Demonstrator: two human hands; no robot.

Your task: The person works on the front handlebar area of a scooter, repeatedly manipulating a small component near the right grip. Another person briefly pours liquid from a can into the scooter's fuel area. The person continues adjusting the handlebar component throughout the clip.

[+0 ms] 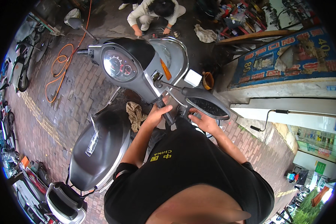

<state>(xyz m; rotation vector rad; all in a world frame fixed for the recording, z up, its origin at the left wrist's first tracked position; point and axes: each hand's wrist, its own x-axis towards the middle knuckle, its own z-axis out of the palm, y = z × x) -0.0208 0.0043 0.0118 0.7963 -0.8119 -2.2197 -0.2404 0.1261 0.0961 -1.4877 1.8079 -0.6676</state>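
Observation:
A grey and black scooter [147, 84] stands in front of me, with a round dial cluster [119, 65]. My left hand [160, 112] is at its right handlebar grip [168, 115], thumb across the top and fingers curled past the far side, partly hidden. Just below the black rear-view mirror [207, 106] is my right hand [203, 121]. Its thumb and forefinger are apart beside a dark part under the handlebar; the other fingers are mostly hidden, and I see nothing held. The scooter's black seat [99, 149] lies to my left.
A person [156, 15] crouches beyond the scooter, both hands low near small parts. An orange hose [59, 71] coils on the brick paving. A brown rag [135, 115] lies beside the seat. At right are a blue signboard [287, 58] and a bent crank handle [267, 119].

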